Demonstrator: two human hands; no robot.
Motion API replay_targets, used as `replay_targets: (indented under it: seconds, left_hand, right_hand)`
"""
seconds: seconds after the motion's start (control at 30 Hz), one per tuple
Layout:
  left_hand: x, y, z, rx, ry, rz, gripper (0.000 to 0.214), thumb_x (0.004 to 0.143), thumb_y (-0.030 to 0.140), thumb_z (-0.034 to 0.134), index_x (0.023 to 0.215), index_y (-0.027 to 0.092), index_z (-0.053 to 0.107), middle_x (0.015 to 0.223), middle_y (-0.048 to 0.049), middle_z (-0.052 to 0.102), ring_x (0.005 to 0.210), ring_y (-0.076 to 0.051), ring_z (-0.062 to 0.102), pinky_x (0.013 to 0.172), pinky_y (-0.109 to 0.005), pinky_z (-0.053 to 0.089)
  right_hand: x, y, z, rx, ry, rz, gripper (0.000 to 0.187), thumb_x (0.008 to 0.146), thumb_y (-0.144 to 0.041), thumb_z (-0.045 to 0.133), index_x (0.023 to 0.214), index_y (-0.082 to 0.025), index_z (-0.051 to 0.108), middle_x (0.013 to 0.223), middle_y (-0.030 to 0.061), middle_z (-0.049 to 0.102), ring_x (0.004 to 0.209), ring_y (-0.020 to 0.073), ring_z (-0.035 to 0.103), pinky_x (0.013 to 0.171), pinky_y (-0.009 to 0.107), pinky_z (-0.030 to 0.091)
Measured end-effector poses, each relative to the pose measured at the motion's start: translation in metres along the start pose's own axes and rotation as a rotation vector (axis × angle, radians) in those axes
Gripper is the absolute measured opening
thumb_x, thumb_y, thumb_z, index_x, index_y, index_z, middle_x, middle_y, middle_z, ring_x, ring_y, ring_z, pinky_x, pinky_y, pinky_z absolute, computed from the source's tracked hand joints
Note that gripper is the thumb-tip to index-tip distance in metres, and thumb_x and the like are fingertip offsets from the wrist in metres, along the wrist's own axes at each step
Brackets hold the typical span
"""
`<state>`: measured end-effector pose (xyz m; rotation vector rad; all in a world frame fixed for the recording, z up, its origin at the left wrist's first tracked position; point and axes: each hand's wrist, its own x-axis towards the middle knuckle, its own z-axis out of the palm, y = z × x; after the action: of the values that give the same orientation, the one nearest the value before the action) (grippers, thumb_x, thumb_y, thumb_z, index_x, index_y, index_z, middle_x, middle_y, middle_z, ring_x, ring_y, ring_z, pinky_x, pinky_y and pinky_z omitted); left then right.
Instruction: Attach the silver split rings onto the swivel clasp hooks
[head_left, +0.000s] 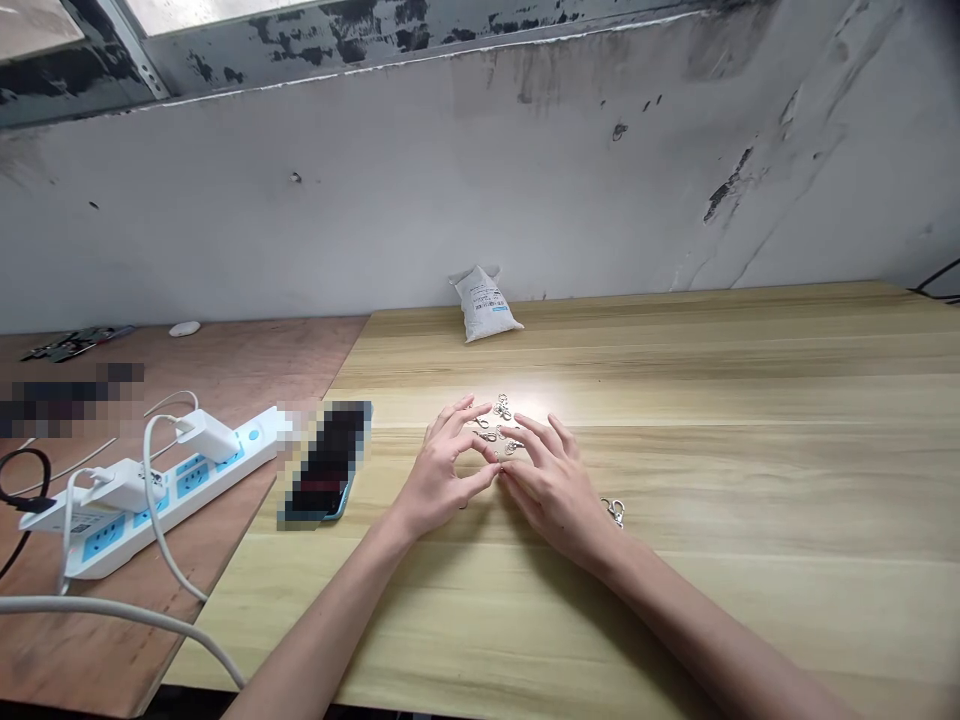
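My left hand [448, 465] is closed in a pinch, thumb and forefinger meeting at the tips. Against them come the pinched fingers of my right hand [551, 490]. Whatever lies between the fingertips is tiny and mostly covered, so I cannot make it out. Just beyond the fingers lie several small silver metal clasps [502, 407], partly hidden by both hands. Another silver clasp [615, 511] rests on the table beside my right wrist.
A white plastic packet [486, 306] with a label stands near the wall. Left of my hands lies a phone [328, 465], partly blurred. A white power strip [191, 487] with chargers and cables occupies the reddish-brown board [225, 370]. The pale wooden table [750, 430] stretches right.
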<state>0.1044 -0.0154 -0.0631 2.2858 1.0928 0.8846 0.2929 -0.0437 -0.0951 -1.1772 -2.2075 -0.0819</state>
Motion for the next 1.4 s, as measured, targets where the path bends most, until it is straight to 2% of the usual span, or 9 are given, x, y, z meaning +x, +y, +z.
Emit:
replay_targets:
  seconds: [0.23,0.43,0.6,0.73,0.83,1.03,1.1,1.27,1.4]
  left_hand:
    - [0.002,-0.004,-0.004,-0.136,-0.046,-0.123,0.014,0.081,0.032,0.073,0.093,0.024,0.07,0.145,-0.0034,0.049,0.144,-0.025,0.029,0.118,-0.051,0.027]
    - [0.002,-0.006,-0.012,-0.157,-0.101,-0.129,0.012,0.081,0.036,0.072,0.079,0.024,0.072,0.148,-0.001,0.046,0.146,-0.025,0.026,0.119,-0.052,0.024]
    - [0.001,-0.006,-0.015,0.08,-0.085,-0.059,0.011,0.085,0.034,0.068,0.08,0.025,0.072,0.15,-0.0006,0.043,0.147,-0.026,0.024,0.118,-0.054,0.024]
    - [0.0,-0.002,-0.005,0.369,-0.055,0.082,0.013,0.089,0.028,0.063,0.079,0.025,0.071,0.151,-0.0013,0.042,0.147,-0.027,0.022,0.12,-0.058,0.013]
    - [0.0,-0.001,0.001,0.462,-0.047,0.135,0.016,0.091,0.026,0.059,0.08,0.024,0.07,0.152,-0.0018,0.041,0.147,-0.026,0.022,0.12,-0.056,0.01]
    - [0.001,-0.017,-0.024,0.343,-0.105,-0.015,0.019,0.087,0.035,0.064,0.104,0.027,0.069,0.147,-0.006,0.045,0.142,-0.029,0.031,0.115,-0.058,0.026]
    - [0.001,-0.022,-0.037,0.245,-0.172,-0.035,0.014,0.089,0.035,0.062,0.093,0.026,0.072,0.143,-0.0049,0.049,0.14,-0.028,0.034,0.113,-0.056,0.031]
    - [-0.004,-0.026,-0.05,0.053,-0.424,-0.043,0.017,0.077,0.041,0.075,0.086,0.026,0.075,0.144,-0.0049,0.047,0.143,-0.032,0.029,0.113,-0.059,0.03]
    - [-0.006,-0.024,-0.043,0.013,-0.448,-0.032,0.007,0.079,0.034,0.074,0.081,0.027,0.075,0.143,-0.0038,0.049,0.143,-0.031,0.029,0.115,-0.058,0.028]
  right_hand:
    - [0.001,0.003,-0.005,0.006,-0.001,-0.03,0.022,0.095,-0.017,0.048,0.092,-0.022,0.069,0.127,0.0095,0.061,0.134,0.027,0.042,0.113,0.058,0.026]
    - [0.001,0.007,-0.01,0.095,-0.038,-0.015,0.021,0.095,-0.024,0.051,0.091,-0.026,0.072,0.132,0.0073,0.058,0.136,0.0275,0.039,0.113,0.06,0.025]
    - [0.002,0.015,-0.018,0.235,-0.09,0.078,0.02,0.093,-0.026,0.053,0.09,-0.026,0.073,0.142,0.0056,0.051,0.14,0.0302,0.033,0.11,0.063,0.028]
    - [0.004,0.014,-0.023,0.347,-0.168,0.16,0.021,0.092,-0.025,0.054,0.083,-0.025,0.073,0.139,0.0058,0.055,0.14,0.0319,0.031,0.107,0.063,0.032]
    - [0.005,0.013,-0.022,0.396,-0.207,0.207,0.021,0.092,-0.027,0.055,0.081,-0.025,0.073,0.136,0.0058,0.057,0.14,0.0317,0.032,0.105,0.059,0.036]
    - [0.004,0.023,-0.007,0.112,-0.132,0.221,0.023,0.093,-0.03,0.054,0.086,-0.025,0.074,0.132,0.0086,0.06,0.136,0.033,0.038,0.106,0.063,0.032]
    - [0.004,0.029,-0.006,0.038,-0.086,0.205,0.022,0.094,-0.029,0.052,0.093,-0.025,0.074,0.13,0.0098,0.06,0.134,0.0324,0.041,0.104,0.061,0.035]
    - [0.002,0.047,-0.033,0.009,-0.018,0.216,0.02,0.093,-0.028,0.052,0.093,-0.025,0.072,0.114,0.0098,0.066,0.117,0.0304,0.054,0.09,0.05,0.047]
    - [-0.014,0.06,-0.07,0.019,-0.187,0.187,0.025,0.096,-0.032,0.048,0.091,-0.025,0.072,0.095,0.0075,0.068,0.087,0.0227,0.063,0.074,0.039,0.048]
